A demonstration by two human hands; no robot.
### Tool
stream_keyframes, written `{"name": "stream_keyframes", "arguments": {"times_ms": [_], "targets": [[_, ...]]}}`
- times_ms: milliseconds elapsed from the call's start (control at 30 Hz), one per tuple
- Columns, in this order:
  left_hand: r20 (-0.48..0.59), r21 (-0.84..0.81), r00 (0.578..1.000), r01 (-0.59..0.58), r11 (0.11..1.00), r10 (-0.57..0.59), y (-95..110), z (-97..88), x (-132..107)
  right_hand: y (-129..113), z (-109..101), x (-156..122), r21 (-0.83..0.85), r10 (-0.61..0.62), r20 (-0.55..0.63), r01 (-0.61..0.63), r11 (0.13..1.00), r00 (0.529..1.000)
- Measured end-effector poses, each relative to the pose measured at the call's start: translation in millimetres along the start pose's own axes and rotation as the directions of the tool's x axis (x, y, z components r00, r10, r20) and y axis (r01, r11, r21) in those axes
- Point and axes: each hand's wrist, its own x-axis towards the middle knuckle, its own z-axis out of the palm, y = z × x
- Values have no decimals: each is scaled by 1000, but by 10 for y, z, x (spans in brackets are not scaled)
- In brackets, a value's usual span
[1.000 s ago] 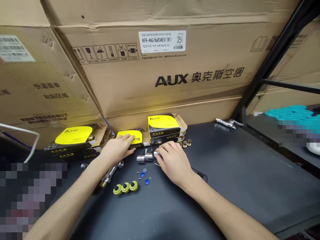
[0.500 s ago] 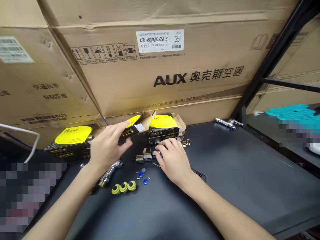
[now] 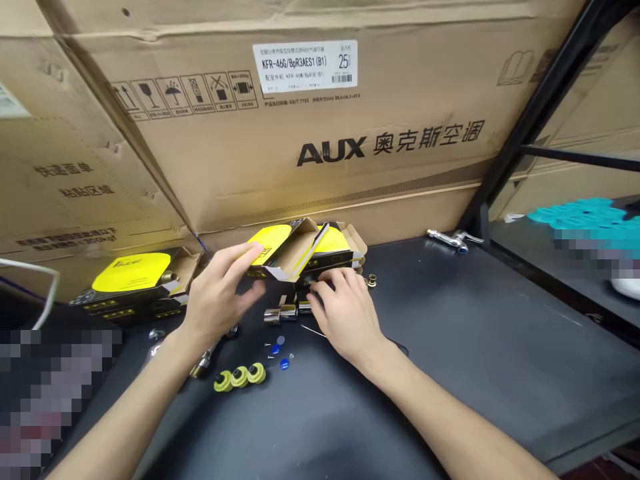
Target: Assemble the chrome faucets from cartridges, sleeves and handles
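My left hand (image 3: pixel 223 290) grips a black-and-yellow carton (image 3: pixel 273 243), thumb below and fingers on top. The carton is tilted, its open end and loose flaps facing right. Against the front of a second yellow-topped carton (image 3: pixel 341 257), my right hand (image 3: pixel 345 307) has its fingers bent downward; what they hold is hidden. Chrome cylinders (image 3: pixel 280 314) lie just left of those fingers. A thin metal rod (image 3: pixel 313 330) pokes out from under the right hand. Partly behind my left wrist lies a chrome faucet body (image 3: pixel 203 363).
Three yellow-green cartridges (image 3: pixel 239 377) stand in a row near blue caps (image 3: pixel 285 364) and small screws. Another open carton (image 3: pixel 133 273) sits at left. A chrome faucet (image 3: pixel 454 241) lies at the back right, by a black rack post (image 3: pixel 480 213). Large cardboard boxes (image 3: pixel 225 167) wall the back.
My left hand has tipped the carton so its open end shows more. The right hand has shifted slightly up toward the stacked carton. The camera view has moved a little.
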Motion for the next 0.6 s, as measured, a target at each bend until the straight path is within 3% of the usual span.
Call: {"name": "stream_keyframes", "arguments": {"times_ms": [100,233,333,467,600], "targets": [[45,74,998,28,997,-32,106,4,129,10,-17,12,-10,42,-18,-42,999,999],[218,150,971,66,986,-98,368,82,416,110,-63,63,-4,301,-120,-303,953,946],[301,22,948,105,994,-107,543,200,578,232,-56,92,93,427,-157,-417,904,891],[318,-114,940,171,979,-127,637,326,622,332,-5,92,125,436,-137,-421,898,890],[284,-274,919,352,895,-275,613,357,543,342,15,89,130,447,-135,-432,893,884]]}}
